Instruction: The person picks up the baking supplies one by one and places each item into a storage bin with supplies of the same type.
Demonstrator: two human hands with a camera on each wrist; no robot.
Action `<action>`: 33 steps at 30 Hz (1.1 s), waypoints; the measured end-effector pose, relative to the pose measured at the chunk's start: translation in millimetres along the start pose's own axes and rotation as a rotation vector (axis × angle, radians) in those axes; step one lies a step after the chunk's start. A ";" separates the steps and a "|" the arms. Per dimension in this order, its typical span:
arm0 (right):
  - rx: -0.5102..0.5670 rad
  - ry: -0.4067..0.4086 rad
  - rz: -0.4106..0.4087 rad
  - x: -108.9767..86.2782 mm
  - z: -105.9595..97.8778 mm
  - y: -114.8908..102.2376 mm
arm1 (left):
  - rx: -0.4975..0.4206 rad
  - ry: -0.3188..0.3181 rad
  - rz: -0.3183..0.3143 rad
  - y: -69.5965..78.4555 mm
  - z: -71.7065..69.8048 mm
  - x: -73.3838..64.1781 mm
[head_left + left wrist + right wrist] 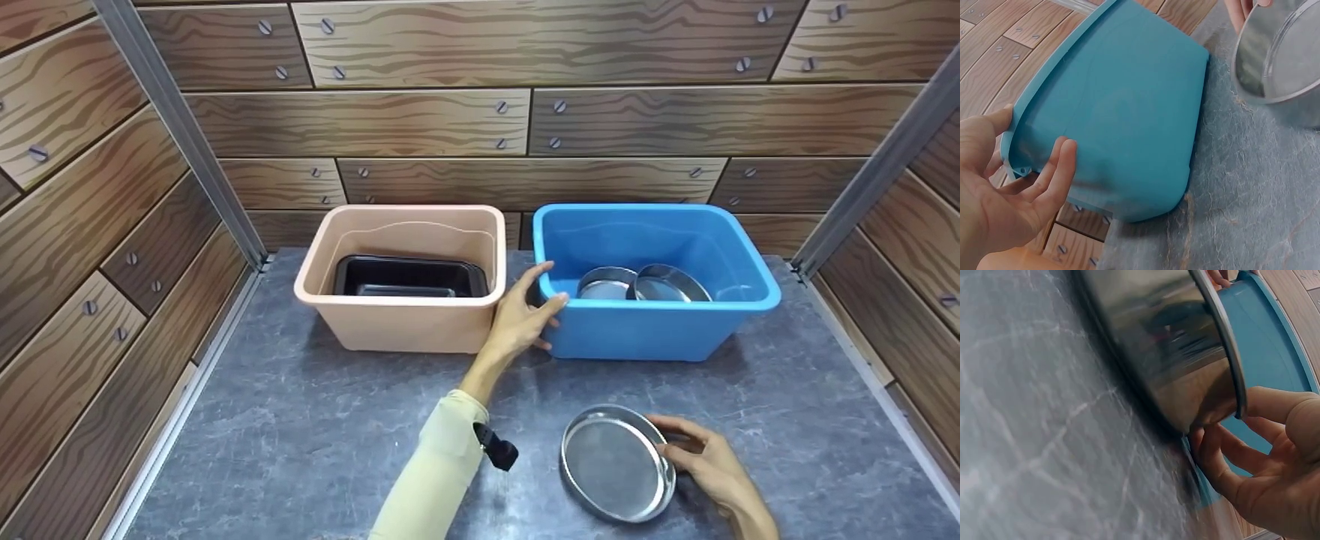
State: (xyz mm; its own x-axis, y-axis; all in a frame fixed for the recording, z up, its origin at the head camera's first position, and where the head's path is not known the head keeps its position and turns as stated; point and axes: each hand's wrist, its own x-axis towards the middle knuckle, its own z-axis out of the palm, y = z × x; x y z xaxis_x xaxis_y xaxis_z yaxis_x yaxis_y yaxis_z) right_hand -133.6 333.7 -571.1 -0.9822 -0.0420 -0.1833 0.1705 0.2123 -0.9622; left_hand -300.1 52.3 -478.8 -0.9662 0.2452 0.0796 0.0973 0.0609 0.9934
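A round metal sieve (611, 469) with a fine mesh bottom is close over the grey tabletop, at the front right. My right hand (712, 466) pinches its right rim, thumb on the inner side and fingers around the outer wall, as the right wrist view (1275, 461) also shows. Farther back, my left hand (517, 321) grips the front left corner of a blue plastic bin (637, 334), its thumb and a finger at the rim. Two similar sieves (607, 286) lie inside that bin, one leaning over the other.
Left of the blue bin stands a peach plastic bin (409, 326) holding black rectangular pans (409, 266). My left forearm reaches between the two bins' fronts, a black strap (495, 448) at the sleeve. Wood-patterned walls (435, 124) enclose the table (300, 442) at the back and sides.
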 end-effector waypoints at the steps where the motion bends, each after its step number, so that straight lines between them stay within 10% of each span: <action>1: 0.008 0.003 0.000 0.0 0.6 -0.1 | 0.002 0.002 0.000 0.0 0.1 0.0; 33: -0.005 0.228 -0.119 -9.6 9.1 -28.9 | -0.031 0.016 -0.015 0.4 2.2 0.3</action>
State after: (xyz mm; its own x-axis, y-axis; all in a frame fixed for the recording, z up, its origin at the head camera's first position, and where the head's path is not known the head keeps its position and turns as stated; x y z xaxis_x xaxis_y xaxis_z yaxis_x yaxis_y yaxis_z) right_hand -128.4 319.1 -543.3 -0.9879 0.1538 -0.0180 0.0526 0.2243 -0.9731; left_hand -299.9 54.5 -478.5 -0.9712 0.2291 0.0658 0.0757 0.0348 0.9965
